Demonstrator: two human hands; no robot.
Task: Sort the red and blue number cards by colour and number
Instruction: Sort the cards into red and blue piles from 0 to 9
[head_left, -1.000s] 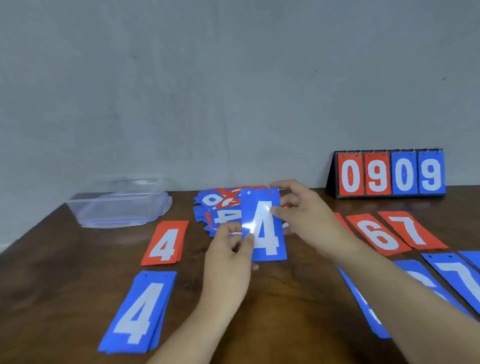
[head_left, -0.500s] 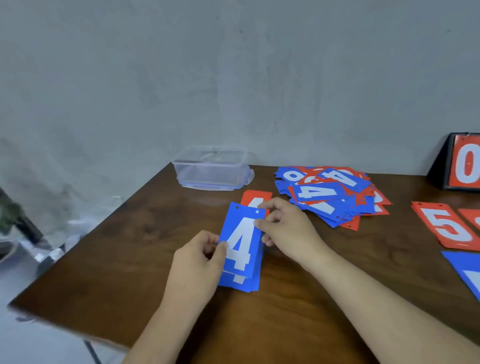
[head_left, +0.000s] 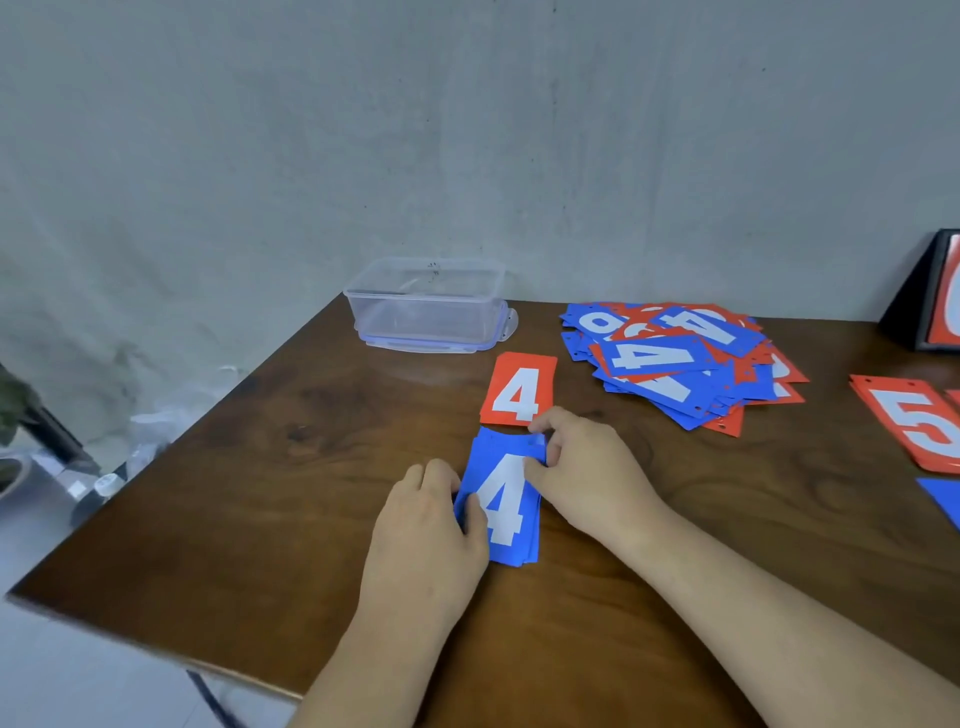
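The dark wooden table (head_left: 291, 493) fills the view, its left corner jutting out toward the floor and its far edge against a plain grey wall. At the back, right of centre, sprawls the big unsorted heap of cards (head_left: 670, 358), red and blue mixed, blue fours lying crooked across the top. Left of that heap, near the table's far left corner, sits a clear plastic box (head_left: 426, 306) with a clip-on lid. At the far right edge a black flip scoreboard (head_left: 930, 296) is cut off by the frame, showing only a sliver of a red panel. In front of it lies a red 5 pile (head_left: 914, 421), angled, and below that the corner of a blue card (head_left: 943, 499) pokes in; its number is out of shot.

In the middle lies the red 4 pile (head_left: 519, 389), flat on the wood, between the box and the hands. Just in front of it, nearly touching its lower edge, is the blue 4 pile (head_left: 501, 504), several cards deep and lying on the table.

Both hands are on that blue pile. The left hand (head_left: 431, 530) grips its left edge, thumb laid across the face beside the white numeral, fingers curled at the side. The right hand (head_left: 587, 467) pinches the upper right corner, fingers bent over the top edge.
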